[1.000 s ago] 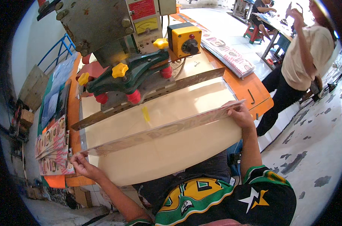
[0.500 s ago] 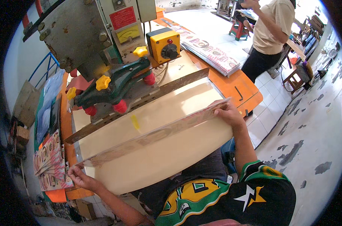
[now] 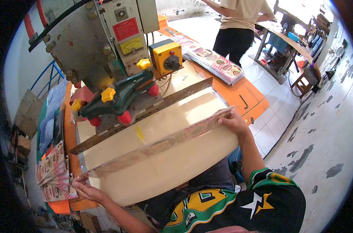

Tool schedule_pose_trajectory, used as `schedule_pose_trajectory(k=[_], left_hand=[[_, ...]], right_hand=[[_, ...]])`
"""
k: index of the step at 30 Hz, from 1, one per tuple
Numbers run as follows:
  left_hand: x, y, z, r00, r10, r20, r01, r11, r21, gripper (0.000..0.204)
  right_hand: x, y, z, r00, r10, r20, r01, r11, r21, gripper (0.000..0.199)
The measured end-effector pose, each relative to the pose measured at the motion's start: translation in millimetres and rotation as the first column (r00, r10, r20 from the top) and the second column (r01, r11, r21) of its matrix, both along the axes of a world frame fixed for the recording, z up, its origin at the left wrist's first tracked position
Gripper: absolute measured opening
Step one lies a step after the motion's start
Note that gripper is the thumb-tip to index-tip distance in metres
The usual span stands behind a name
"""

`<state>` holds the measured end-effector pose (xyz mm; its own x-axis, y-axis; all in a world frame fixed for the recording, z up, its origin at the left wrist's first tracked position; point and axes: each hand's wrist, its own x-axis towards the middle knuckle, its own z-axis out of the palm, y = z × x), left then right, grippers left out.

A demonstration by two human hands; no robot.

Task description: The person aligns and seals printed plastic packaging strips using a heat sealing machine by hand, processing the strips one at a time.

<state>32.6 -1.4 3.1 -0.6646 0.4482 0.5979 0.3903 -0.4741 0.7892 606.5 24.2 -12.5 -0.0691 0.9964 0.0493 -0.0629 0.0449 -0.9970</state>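
Observation:
A long, narrow clear plastic strip with faint printed round shapes [image 3: 161, 144] stretches between my two hands. My left hand [image 3: 87, 190] has its fingers closed on the strip's left end. At the other end, my right hand [image 3: 234, 122] pinches the strip between thumb and fingers. Beneath it lies a smooth beige sheet [image 3: 168, 171] that reaches from the press to my lap, with a small yellow mark [image 3: 140, 133] on it. Beyond the strip stands a press with a dark green bracket [image 3: 124, 95], red posts, yellow star knobs and a long metal bar [image 3: 176, 99].
Printed strips are piled on the orange table [image 3: 246, 91] at the far right, near a hex key [image 3: 243, 101]. More printed sheets [image 3: 52, 171] lie fanned out at left. A yellow-and-black control box [image 3: 165, 57] is beside the press. Another person [image 3: 234, 37] stands behind the table.
Both hands still hold the strip, which has shifted slightly and shows more of its printed face. The other person has moved to the left in view.

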Motion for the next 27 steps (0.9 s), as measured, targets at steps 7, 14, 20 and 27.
schedule_pose_trajectory(k=[7,14,20,27], left_hand=[[1.4,-1.1,2.9,0.992,0.048,-0.114,-0.055,0.996,-0.063,0.027],[7.5,1.6,7.3,0.986,0.114,-0.125,-0.12,0.992,-0.041,0.029],[19.5,-2.4,14.9,0.996,0.024,-0.084,-0.03,0.997,-0.075,0.031],[6.3,-2.6,3.5,0.987,0.048,-0.156,-0.062,0.994,-0.087,0.031]], right_hand=[[3.2,1.5,-5.0,1.0,-0.01,-0.024,0.01,0.999,-0.03,0.067],[2.7,2.2,-3.6,1.0,0.017,-0.007,-0.017,0.999,-0.044,0.069],[3.3,4.0,-14.4,0.996,-0.003,-0.094,0.002,1.0,-0.011,0.068],[2.6,0.6,-8.8,1.0,-0.015,-0.026,0.015,1.0,-0.006,0.064]])
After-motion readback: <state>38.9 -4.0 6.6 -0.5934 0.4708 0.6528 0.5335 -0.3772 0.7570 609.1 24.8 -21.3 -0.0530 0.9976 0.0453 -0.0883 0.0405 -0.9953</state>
